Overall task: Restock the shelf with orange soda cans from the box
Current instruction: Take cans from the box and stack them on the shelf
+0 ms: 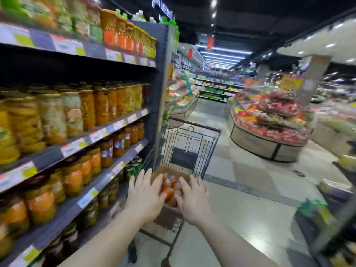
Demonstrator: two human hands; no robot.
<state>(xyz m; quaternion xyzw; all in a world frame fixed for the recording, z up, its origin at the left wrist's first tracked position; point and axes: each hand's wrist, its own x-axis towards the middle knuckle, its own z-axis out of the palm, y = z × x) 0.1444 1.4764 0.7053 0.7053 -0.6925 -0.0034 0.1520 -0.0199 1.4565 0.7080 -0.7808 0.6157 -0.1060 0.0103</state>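
Observation:
A brown cardboard box point(166, 169) sits in a wire shopping cart point(189, 139) in front of me and holds several orange soda cans point(170, 186). My left hand point(143, 197) reaches over the left side of the cans with fingers spread. My right hand point(192, 201) comes in on the right side, fingers apart and touching the cans. The frame is blurred, and neither hand has its fingers closed around a can. The shelf point(82, 145) of jars and bottles runs along my left.
A round display of red packaged goods point(269, 120) stands to the right across the tiled aisle point(240, 189). Green cans point(134, 166) sit on a low shelf near the cart. More stock sits at the right edge point(323, 212).

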